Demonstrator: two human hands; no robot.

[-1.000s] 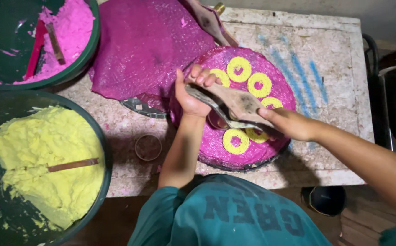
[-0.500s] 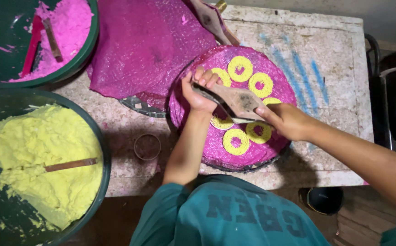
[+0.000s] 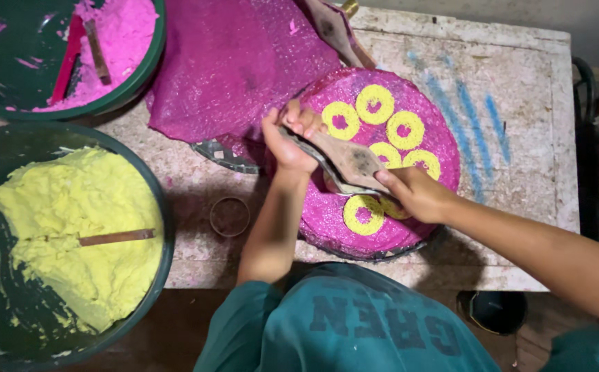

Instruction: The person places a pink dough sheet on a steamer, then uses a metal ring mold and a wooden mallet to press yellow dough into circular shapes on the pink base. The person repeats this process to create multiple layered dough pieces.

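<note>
Both hands grip one flat scraper: left hand clenches its 10 o'clock end, right hand its 4 o'clock end, across the pink disc. Dragged too low, its edge could smear the yellow rings beyond.

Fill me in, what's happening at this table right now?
A person in a teal shirt holds a flat, worn scraper blade with both hands, left hand at one end and right hand at the other, pressing it across a round pink-covered tray that carries yellow rings. A small ring mould lies on the stone table. One green tub holds yellow paste with a stick in it; another holds pink paste.
</note>
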